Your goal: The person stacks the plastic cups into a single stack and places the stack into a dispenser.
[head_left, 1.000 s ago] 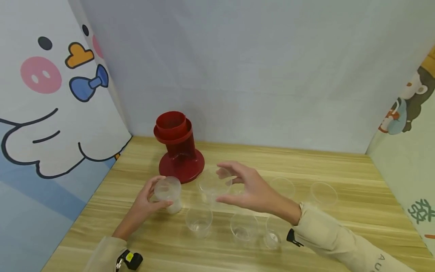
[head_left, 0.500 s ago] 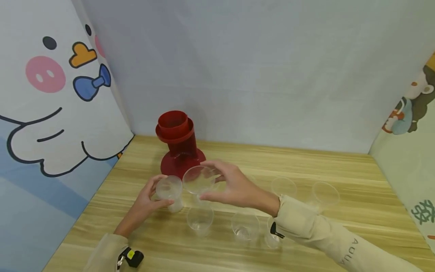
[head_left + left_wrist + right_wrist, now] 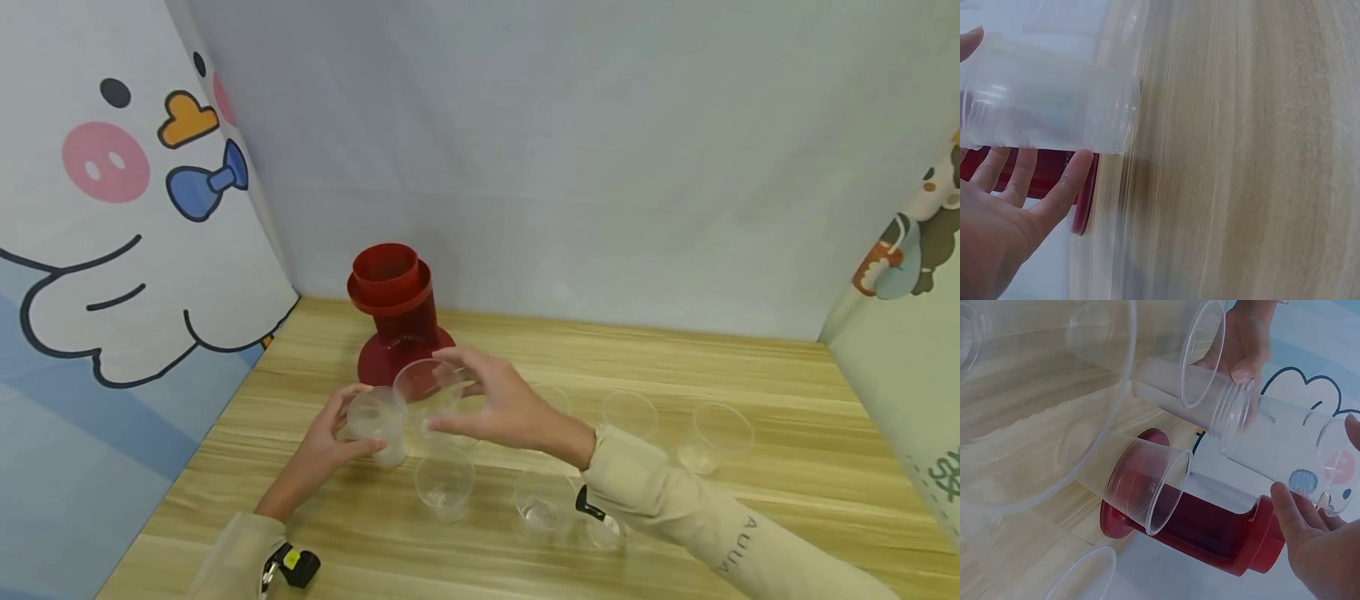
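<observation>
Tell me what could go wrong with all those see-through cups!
The cup in the right hand might bump the cup stack in the left hand and tip it. The right sleeve could also knock over standing cups close by.

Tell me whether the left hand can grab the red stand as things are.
Probably not yet: the left hand holds the cup stack, though the red stand sits close behind it.

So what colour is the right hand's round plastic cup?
The cup is clear, seen best in the right wrist view.
</observation>
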